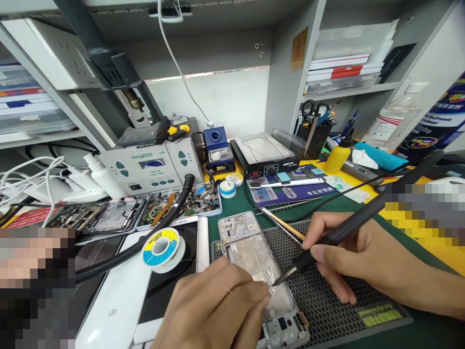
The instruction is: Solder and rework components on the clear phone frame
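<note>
Head: hands (pixel 348 257) round iron (pixel 347 228), perhaps wire (pixel 230 291).

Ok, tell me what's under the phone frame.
The phone frame lies on a hexagon-patterned mat, which shows on both sides of it. The patch directly beneath is covered, so anything else there can't be seen.

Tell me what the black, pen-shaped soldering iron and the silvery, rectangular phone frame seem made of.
Black soldering iron: matte handle, likely plastic or rubber; tapered tip grey with a slight gleam, so probably metal. Silvery phone frame: satin sheen, probably metal, though coated plastic is possible.
</note>
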A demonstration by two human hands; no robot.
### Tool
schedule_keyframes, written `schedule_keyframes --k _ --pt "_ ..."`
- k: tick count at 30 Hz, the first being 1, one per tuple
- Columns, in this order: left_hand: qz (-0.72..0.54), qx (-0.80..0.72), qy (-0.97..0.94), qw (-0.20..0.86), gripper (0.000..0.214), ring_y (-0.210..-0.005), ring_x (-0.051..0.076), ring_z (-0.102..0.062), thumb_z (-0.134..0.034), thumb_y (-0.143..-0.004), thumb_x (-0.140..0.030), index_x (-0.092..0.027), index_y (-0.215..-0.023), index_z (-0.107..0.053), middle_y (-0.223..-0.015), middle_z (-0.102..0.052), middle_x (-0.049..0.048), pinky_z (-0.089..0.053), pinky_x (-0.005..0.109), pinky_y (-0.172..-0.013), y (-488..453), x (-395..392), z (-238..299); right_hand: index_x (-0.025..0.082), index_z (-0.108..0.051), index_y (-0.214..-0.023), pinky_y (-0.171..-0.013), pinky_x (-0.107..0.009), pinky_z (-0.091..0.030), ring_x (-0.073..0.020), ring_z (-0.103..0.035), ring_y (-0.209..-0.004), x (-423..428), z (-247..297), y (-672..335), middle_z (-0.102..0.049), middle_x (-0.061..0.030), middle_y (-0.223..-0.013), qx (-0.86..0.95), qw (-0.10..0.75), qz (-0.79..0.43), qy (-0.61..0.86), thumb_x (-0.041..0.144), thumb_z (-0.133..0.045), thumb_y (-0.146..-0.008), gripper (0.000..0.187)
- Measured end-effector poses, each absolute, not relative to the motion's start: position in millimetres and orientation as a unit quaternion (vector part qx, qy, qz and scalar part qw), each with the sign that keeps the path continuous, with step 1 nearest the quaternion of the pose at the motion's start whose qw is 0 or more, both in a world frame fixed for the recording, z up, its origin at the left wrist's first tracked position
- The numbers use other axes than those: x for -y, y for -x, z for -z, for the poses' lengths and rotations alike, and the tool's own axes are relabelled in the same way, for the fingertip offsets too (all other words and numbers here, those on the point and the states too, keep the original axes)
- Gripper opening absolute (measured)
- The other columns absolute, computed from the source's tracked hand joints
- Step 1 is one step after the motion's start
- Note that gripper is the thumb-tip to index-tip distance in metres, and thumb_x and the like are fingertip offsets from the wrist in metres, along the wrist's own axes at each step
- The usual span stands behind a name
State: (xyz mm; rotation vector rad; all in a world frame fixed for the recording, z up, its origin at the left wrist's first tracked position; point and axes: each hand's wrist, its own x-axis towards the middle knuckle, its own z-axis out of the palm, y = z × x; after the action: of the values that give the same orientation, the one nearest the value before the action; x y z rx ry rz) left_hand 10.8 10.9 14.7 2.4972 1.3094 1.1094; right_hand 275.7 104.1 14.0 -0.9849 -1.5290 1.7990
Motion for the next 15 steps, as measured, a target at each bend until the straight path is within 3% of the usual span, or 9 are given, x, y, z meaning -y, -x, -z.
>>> schedule_keyframes --k 15 --pt "-0.404 -0.404 -0.819 0.061 0.012 -0.069 0.017 -0.068 -0.069 -0.095 -0.006 -0.015 -0.097 -0.078 -0.083 -0.075 0.0031 -0.058 0.028 -0.059 -19.2 -15.4 -17.3 0.02 -0.071 -0.081 -0.033 -0.014 -0.053 -0.0122 -0.066 -0.036 -112.5 -17.0 -274.0 -0.073 0.0007 -0.056 0.547 0.289 -0.687 0.381 0.045 -0.089 -0.086 0.03"
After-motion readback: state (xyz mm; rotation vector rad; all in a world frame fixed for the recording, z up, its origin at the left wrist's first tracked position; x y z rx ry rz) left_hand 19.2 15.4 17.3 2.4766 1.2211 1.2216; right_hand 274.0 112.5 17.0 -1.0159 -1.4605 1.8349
